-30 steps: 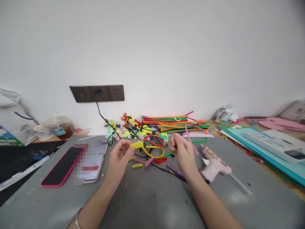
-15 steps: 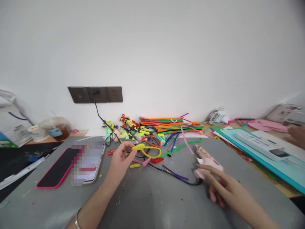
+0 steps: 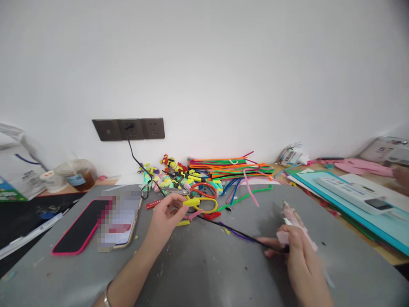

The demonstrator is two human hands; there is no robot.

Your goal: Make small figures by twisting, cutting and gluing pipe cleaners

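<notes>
My left hand (image 3: pixel 168 215) pinches a short fuzzy yellow pipe cleaner piece (image 3: pixel 191 202) between thumb and fingertips, just in front of the scissors (image 3: pixel 211 206) with a yellow and a red handle loop. At the right, my right hand (image 3: pixel 303 260) is wrapped round a pale pink glue gun (image 3: pixel 295 217), its nozzle tilted up and away from me. A black cord (image 3: pixel 236 232) runs from the glue gun's base across the mat. Beside the left hand lie another yellow piece (image 3: pixel 183 223) and a pink piece (image 3: pixel 195 214).
Pipe cleaners (image 3: pixel 230 164) are heaped by the wall, with small fuzzy figures (image 3: pixel 172 164) beside them. Two phones (image 3: pixel 81 226) lie left on the grey mat (image 3: pixel 198 273). A power bank-like white device (image 3: pixel 351 194) rests on a teal folder (image 3: pixel 393 238). A drink cup (image 3: pixel 79 177) stands left.
My right hand has closed round the glue gun and lifted it off the mat, shifting it right. The cord is pulled straighter. My left hand keeps the yellow piece, slightly further right.
</notes>
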